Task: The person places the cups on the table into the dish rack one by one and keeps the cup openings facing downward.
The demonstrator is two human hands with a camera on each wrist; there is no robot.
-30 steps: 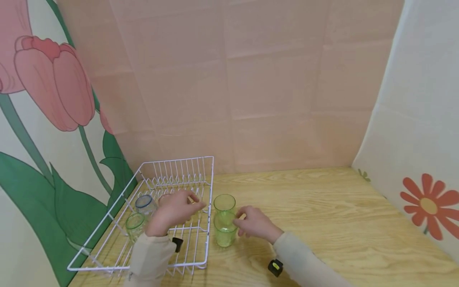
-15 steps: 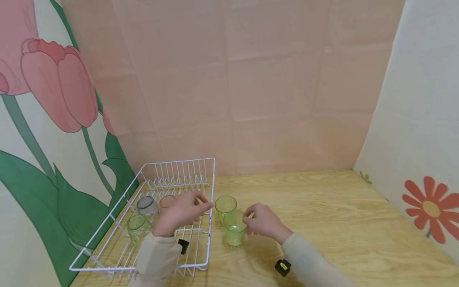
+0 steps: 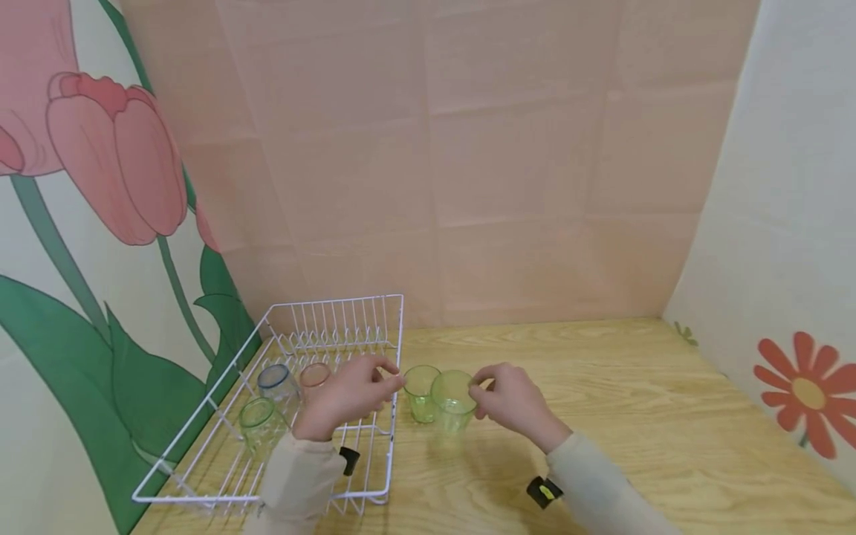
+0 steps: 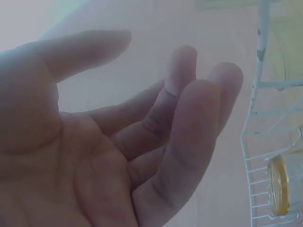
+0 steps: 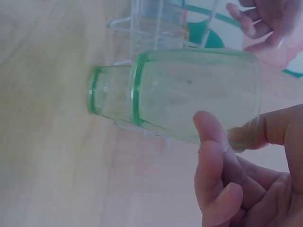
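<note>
My right hand point(image 3: 511, 397) pinches the rim of a clear green drinking glass point(image 5: 184, 90) between thumb and fingers. That glass is upright, its base lifted off the wooden table. Just behind and to its left a second green glass point(image 3: 420, 401) stands on the table. In the head view my left hand point(image 3: 351, 394) hovers over the right part of the white wire dish rack point(image 3: 391, 453). Its fingers point(image 4: 194, 137) are loosely bent, with nothing between them and the thumb.
Inside the rack stand a blue-rimmed glass point(image 3: 276, 383), a green-rimmed glass point(image 3: 259, 420) and a reddish glass point(image 3: 314, 375), partly hidden by my left hand. The wooden table point(image 3: 568, 386) reaches a pink cloth backdrop point(image 3: 535, 186).
My right hand has lifted the nearer green glass and carried it rightward and slightly up, away from the second one. My left hand has drifted a little right, holding nothing.
</note>
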